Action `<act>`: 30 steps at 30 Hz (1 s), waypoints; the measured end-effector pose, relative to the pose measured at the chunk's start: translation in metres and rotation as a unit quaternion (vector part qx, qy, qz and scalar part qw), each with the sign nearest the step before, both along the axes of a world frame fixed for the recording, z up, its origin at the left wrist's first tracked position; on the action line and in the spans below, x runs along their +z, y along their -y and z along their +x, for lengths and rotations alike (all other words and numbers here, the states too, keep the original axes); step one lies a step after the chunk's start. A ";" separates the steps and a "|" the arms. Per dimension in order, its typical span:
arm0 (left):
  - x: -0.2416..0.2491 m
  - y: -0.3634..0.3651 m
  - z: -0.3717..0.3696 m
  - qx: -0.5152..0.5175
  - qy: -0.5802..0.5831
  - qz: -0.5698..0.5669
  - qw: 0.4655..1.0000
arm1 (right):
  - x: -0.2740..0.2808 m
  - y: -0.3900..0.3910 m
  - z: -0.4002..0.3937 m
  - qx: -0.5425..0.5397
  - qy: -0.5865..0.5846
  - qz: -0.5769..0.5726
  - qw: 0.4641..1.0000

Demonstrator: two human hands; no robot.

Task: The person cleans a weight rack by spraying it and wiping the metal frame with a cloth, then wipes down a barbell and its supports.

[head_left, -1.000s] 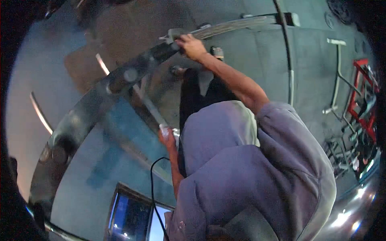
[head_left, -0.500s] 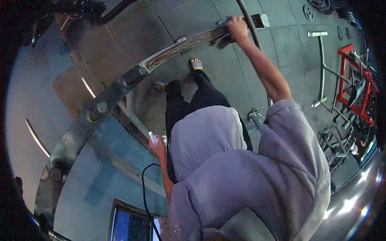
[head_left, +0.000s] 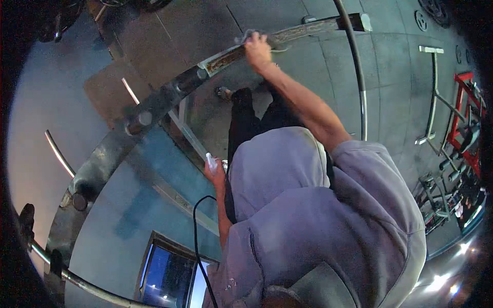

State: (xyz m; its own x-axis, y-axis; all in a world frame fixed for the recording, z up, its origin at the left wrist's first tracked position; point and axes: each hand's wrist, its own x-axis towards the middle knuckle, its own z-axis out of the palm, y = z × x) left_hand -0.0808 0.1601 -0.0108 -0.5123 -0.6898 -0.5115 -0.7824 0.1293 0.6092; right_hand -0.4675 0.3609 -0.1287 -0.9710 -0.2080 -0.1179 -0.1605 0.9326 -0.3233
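My right hand (head_left: 258, 52) reaches up to a long metal beam (head_left: 313, 29) and presses a greyish cloth (head_left: 249, 37) against its top face. The fingers are bent over the cloth, which hides part of the beam. Brown, worn patches show on the beam beside the hand. Lower down on the left, my left hand (head_left: 217, 177) is closed around a small whitish bottle (head_left: 211, 161), held near the thigh; its nozzle end points up.
A curved metal bar (head_left: 363, 102) crosses the beam near its right end. Round pegs (head_left: 145, 119) stick out of the dark upright (head_left: 97, 159) at left. A black cable (head_left: 195, 231) hangs by my left arm. Red gym equipment (head_left: 457, 113) stands at far right.
My right hand has slid left along the beam with the cloth, away from the curved bar. My left hand still holds the bottle. The whole view has shifted slightly.
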 end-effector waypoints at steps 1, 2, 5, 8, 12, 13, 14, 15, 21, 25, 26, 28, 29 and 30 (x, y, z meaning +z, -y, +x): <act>0.003 0.002 -0.001 0.022 0.031 0.010 0.999 | 0.000 0.025 0.007 0.002 0.009 -0.007 1.000; 0.004 0.007 0.004 0.030 0.018 0.016 0.999 | -0.003 0.048 0.015 0.004 0.019 -0.014 1.000; 0.005 0.018 0.022 0.019 -0.060 0.024 0.998 | -0.009 0.090 0.039 0.044 0.012 -0.062 0.997; 0.019 0.027 0.020 -0.071 -0.019 -0.055 0.996 | -0.006 0.084 0.055 0.070 -0.013 -0.205 0.976; 0.006 0.047 0.031 -0.113 -0.010 -0.081 0.990 | -0.012 0.034 0.077 -0.039 0.255 -0.469 0.845; 0.018 0.040 0.025 -0.011 -0.065 0.032 0.997 | -0.016 0.020 0.081 -0.171 0.167 -0.486 0.841; 0.017 0.045 0.023 0.000 -0.093 0.065 0.994 | -0.022 0.001 0.087 -0.296 0.075 -0.491 0.816; 0.014 0.049 0.025 0.015 -0.120 0.095 0.988 | -0.056 -0.033 0.090 -0.364 0.013 -0.362 0.858; 0.020 0.050 0.002 -0.055 -0.035 0.010 0.998 | -0.038 -0.202 -0.011 -0.525 0.003 -0.798 0.295; 0.045 0.038 -0.036 -0.149 0.032 -0.046 0.987 | -0.071 -0.183 -0.058 -0.656 -0.054 -0.686 0.309; 0.048 0.036 -0.043 -0.174 0.038 -0.067 0.982 | -0.071 -0.161 -0.063 -0.653 -0.118 -0.674 0.326; 0.045 0.039 -0.046 -0.126 0.094 -0.050 0.986 | -0.115 -0.124 -0.045 -0.660 -0.060 -0.645 0.381; 0.043 0.042 -0.038 -0.088 0.078 -0.012 0.993 | -0.096 -0.090 -0.030 -0.660 -0.046 -0.630 0.406; 0.042 0.045 -0.032 -0.050 0.062 0.025 0.996 | -0.073 -0.049 -0.014 -0.660 -0.032 -0.614 0.432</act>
State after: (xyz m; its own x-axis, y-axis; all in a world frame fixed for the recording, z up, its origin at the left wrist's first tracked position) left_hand -0.1131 0.1151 0.0316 -0.5073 -0.6105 -0.6082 -0.8372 0.1817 0.5158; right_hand -0.4819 0.4096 -0.2018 -0.3327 0.6639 -0.6697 0.2031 -0.6430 -0.7384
